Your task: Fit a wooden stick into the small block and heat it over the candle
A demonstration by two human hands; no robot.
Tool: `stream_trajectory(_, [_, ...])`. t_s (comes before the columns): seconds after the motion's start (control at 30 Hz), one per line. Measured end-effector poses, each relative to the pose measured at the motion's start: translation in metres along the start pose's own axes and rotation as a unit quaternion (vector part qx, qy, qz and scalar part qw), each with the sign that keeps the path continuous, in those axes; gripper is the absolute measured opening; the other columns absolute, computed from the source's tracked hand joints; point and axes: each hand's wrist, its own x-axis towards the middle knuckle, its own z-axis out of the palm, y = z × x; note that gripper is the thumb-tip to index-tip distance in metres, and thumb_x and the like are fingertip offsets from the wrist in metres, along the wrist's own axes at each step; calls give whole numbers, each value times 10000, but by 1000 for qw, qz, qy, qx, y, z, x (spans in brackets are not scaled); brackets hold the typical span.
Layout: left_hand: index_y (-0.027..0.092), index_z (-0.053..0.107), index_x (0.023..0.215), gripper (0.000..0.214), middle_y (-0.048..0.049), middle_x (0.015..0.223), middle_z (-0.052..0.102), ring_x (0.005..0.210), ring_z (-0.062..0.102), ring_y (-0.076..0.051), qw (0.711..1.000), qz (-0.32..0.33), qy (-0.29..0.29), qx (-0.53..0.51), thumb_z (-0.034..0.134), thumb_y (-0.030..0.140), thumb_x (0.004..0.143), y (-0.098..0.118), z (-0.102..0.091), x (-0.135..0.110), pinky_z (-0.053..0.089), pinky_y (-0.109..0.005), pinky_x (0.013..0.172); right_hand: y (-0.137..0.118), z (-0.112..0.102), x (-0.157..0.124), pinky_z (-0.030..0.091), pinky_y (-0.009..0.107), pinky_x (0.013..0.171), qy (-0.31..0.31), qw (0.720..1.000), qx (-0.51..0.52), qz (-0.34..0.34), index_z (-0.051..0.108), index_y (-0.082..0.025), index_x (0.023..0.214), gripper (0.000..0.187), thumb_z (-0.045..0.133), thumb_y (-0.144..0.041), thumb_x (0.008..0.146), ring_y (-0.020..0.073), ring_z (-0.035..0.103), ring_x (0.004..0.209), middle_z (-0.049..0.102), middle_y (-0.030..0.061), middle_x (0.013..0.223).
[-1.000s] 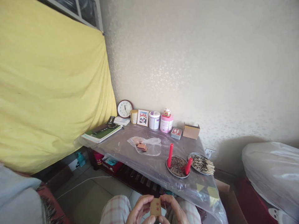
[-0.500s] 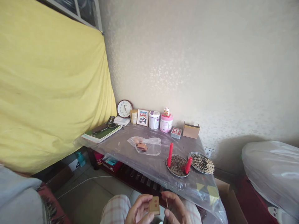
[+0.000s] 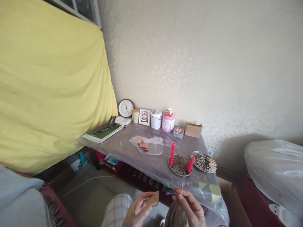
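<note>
My left hand (image 3: 137,210) holds a small brown matchbox (image 3: 153,199) low in the view, fingers wrapped round it. My right hand (image 3: 190,207) is just to the right of it, its fingers pinched together; the thin thing in them is too small to make out. Beyond my hands stands a low table (image 3: 132,151) covered in clear plastic. On it, two red candles (image 3: 172,154) stand in a round metal dish (image 3: 180,165). A second dish (image 3: 203,161) beside it holds several sticks.
A clock (image 3: 125,108), a framed picture (image 3: 144,117), tins (image 3: 156,119), a small box (image 3: 193,129), books (image 3: 103,132) and a plastic bag (image 3: 148,145) sit on the table. A yellow cloth (image 3: 52,91) hangs left. A plastic-wrapped bundle (image 3: 274,170) lies right.
My hands have drawn apart and risen a little. The matchbox stays in the left hand and is now tilted; the right hand has pulled away to the right.
</note>
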Motion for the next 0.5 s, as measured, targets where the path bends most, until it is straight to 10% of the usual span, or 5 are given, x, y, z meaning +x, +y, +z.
stream_trajectory(0.5, [246,787,991,372,-108,1105,802,1158,636,-314,999,-25,17,17,814,434,670,26,25,-14,415,-433,1047,-32,14,-2,570,231,787,61,994,72,53,741,-242,904,277,855,-423,728,152,705,781,757,-2,827])
